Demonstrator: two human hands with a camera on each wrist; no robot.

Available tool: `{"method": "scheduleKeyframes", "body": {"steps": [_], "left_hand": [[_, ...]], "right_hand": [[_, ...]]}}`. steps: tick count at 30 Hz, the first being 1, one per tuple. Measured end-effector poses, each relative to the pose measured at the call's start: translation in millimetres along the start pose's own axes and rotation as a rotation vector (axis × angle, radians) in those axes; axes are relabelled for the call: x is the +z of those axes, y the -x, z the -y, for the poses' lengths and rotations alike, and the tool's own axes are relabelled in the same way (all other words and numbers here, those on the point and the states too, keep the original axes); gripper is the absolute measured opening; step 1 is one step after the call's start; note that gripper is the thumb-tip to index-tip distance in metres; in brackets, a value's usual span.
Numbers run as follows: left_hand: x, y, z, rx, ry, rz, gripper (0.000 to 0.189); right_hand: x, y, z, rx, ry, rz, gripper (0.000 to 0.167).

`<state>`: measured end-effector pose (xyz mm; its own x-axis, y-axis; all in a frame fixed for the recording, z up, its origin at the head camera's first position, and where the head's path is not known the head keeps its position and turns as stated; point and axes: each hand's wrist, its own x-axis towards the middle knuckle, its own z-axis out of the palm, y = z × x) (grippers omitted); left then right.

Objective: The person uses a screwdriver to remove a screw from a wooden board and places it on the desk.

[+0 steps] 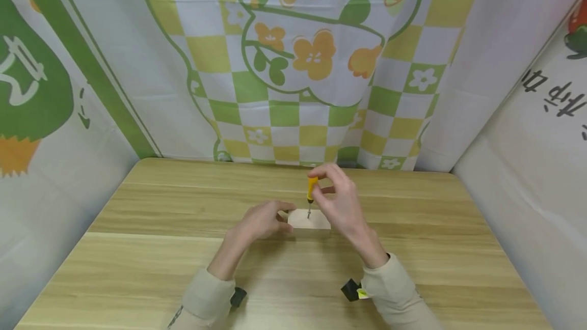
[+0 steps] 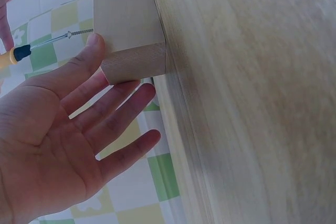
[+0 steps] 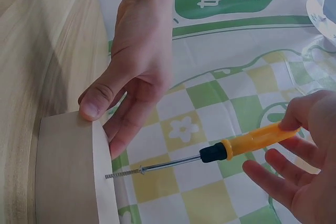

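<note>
A pale wooden block [image 1: 302,221] lies on the table, and a screw [image 3: 125,173] stands in its upper face with most of its thread showing. My left hand [image 1: 265,219] grips the block's left end, thumb [image 2: 95,43] on the near edge and fingertips round the far side; the other fingers spread loosely. With my right hand [image 1: 340,200] I hold a yellow-handled screwdriver [image 3: 252,141] near the top of its handle, thumb and index finger pinching it. The screwdriver is almost upright, its metal shaft [image 3: 170,163] meeting the screw head.
The wood-grain table [image 1: 151,258] stretches around the block to both sides. Behind it hangs a green and yellow checked curtain [image 1: 284,116]. Printed white cloth walls [image 1: 527,157] stand left and right. Dark wrist devices [image 1: 350,290] show by both sleeves.
</note>
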<state>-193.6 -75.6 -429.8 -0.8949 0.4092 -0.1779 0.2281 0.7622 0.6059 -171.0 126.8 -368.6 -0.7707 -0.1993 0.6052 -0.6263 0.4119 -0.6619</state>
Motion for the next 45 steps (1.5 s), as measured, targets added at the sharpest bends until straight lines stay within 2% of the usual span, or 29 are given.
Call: {"method": "scheduleKeyframes", "body": {"steps": [9, 17, 22, 40, 45], "left_hand": [[0.3, -0.2, -0.1, -0.003, -0.006, 0.002, 0.055], [0.0, 0.3, -1.4, -0.013, 0.004, 0.002, 0.054], [0.2, 0.4, -1.3, -0.009, -0.008, -0.002, 0.053], [1.6, 1.8, 2.1, 0.055, -0.059, -0.017, 0.055], [1.4, 1.3, 1.7, 0.106, -0.067, -0.07, 0.052]], "right_hand": [[1.2, 0.9, -0.5, -0.005, 0.04, -0.03, 0.019], [0.8, 0.8, -0.9, -0.001, 0.0, -0.032, 0.028], [0.1, 1.9, -2.5, -0.031, -0.018, -0.022, 0.033], [-4.6, 4.0, -3.9, -0.053, -0.014, -0.019, 0.034], [-6.4, 4.1, -2.8, -0.054, -0.008, -0.02, 0.034]]}}
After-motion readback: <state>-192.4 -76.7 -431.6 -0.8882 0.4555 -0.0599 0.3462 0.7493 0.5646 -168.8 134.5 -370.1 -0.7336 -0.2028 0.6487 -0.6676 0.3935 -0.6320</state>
